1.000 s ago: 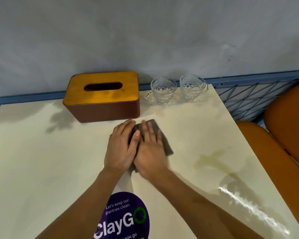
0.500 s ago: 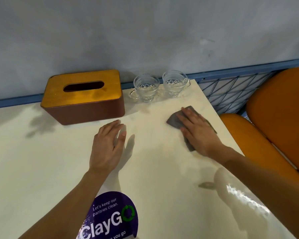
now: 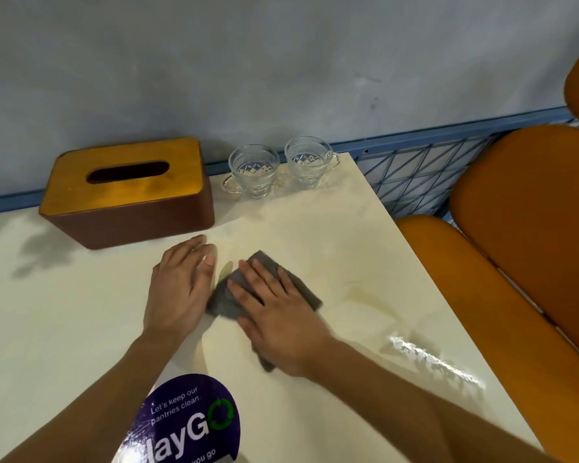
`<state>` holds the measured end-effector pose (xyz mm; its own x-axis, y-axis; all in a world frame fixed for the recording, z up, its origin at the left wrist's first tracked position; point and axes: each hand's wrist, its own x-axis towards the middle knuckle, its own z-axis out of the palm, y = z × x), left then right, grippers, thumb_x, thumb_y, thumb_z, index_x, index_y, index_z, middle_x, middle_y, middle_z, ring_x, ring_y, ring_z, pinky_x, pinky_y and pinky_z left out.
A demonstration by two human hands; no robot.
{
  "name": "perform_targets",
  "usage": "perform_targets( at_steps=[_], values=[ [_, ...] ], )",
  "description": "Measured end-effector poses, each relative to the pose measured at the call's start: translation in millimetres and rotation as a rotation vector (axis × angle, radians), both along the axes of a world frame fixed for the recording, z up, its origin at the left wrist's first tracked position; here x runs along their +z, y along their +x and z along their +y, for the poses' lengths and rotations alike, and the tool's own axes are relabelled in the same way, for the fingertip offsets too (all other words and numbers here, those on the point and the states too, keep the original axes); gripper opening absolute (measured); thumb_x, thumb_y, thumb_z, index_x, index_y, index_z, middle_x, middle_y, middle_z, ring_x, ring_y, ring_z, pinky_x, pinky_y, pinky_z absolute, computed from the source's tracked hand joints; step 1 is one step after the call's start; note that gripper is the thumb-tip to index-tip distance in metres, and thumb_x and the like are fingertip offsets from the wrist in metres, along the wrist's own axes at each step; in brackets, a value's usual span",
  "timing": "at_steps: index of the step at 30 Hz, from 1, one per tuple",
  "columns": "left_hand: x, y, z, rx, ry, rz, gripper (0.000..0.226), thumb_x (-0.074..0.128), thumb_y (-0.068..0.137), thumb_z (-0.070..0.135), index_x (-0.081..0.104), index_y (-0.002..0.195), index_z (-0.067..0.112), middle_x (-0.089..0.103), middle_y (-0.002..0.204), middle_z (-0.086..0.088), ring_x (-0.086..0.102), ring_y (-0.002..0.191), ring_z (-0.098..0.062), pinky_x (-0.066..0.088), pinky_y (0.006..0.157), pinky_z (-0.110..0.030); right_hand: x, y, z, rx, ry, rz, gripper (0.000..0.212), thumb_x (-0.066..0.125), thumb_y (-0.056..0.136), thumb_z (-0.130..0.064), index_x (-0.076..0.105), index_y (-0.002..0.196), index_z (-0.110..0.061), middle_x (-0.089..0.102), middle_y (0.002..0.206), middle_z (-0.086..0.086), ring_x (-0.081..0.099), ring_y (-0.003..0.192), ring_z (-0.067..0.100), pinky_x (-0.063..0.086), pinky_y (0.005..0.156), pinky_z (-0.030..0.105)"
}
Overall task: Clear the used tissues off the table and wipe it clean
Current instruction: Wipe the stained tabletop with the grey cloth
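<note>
Back from the right, my right hand [image 3: 276, 317] presses the grey folded cloth [image 3: 226, 297], fingers straight, beside my flat, empty left hand [image 3: 178, 292] on the cream tabletop [image 3: 64, 312]. Wiping step; no tissues visible. Next: sweep the yellowish streak [image 3: 363, 292] rightward.

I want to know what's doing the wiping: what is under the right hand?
A grey cloth lies flat under the right hand, its corners showing past the fingers and near the wrist. The table beneath the cloth is covered, so any stain there cannot be seen.
</note>
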<state>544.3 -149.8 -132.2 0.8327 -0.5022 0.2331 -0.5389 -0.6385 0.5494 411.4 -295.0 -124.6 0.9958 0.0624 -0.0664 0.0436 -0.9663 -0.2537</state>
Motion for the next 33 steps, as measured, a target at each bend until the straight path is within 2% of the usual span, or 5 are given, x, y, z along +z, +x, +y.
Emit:
perform_targets(
  at_steps=[5, 15, 23, 28, 33],
  values=[
    [1, -3, -1, 0.008, 0.0, -0.017, 0.058, 0.024, 0.099, 0.047, 0.061, 0.13, 0.016, 0.053, 0.142, 0.001, 0.042, 0.133, -0.019, 0.031, 0.107, -0.04, 2, -26, -95, 0.16, -0.074, -0.055, 0.055, 0.026, 0.102, -0.046, 0.03, 0.152, -0.024, 0.016, 0.163, 0.002, 0.009, 0.151, 0.018, 0.009, 0.122, 0.037],
    [-3, -5, 1, -0.008, 0.04, -0.054, 0.057, 0.023, 0.1, 0.046, 0.062, 0.128, 0.015, 0.054, 0.142, -0.001, 0.043, 0.131, -0.023, 0.036, 0.106, -0.047, 0, -16, -89, -0.755, -0.008, -0.055, 0.054, 0.022, 0.104, -0.037, 0.015, 0.156, -0.023, -0.002, 0.164, 0.006, -0.008, 0.151, 0.023, -0.004, 0.122, 0.046],
    [-4, -2, -1, -0.017, 0.054, -0.064, 0.059, 0.023, 0.101, 0.045, 0.062, 0.129, 0.011, 0.054, 0.141, -0.005, 0.044, 0.13, -0.025, 0.037, 0.104, -0.047, 1, -6, 31, -0.286, 0.025, -0.023, 0.055, 0.02, 0.104, -0.034, 0.01, 0.156, -0.019, -0.007, 0.163, 0.009, -0.014, 0.15, 0.024, -0.008, 0.12, 0.048],
    [-3, -3, -1, -0.02, 0.038, -0.063, 0.057, 0.023, 0.101, 0.043, 0.061, 0.129, 0.012, 0.054, 0.141, -0.004, 0.044, 0.13, -0.025, 0.036, 0.105, -0.046, 2, -24, -27, 0.134, 0.011, -0.049, 0.052, 0.028, 0.103, -0.037, 0.025, 0.154, -0.024, 0.006, 0.164, 0.002, -0.002, 0.151, 0.017, -0.003, 0.122, 0.037],
    [-2, -5, -3, -0.015, 0.018, -0.059, 0.054, 0.025, 0.101, 0.041, 0.061, 0.129, 0.012, 0.054, 0.141, -0.003, 0.044, 0.13, -0.024, 0.036, 0.106, -0.046, -2, -41, -130, -0.064, -0.039, -0.085, 0.053, 0.03, 0.1, -0.042, 0.036, 0.15, -0.023, 0.024, 0.161, 0.003, 0.016, 0.149, 0.02, 0.024, 0.118, 0.046]
  ],
)
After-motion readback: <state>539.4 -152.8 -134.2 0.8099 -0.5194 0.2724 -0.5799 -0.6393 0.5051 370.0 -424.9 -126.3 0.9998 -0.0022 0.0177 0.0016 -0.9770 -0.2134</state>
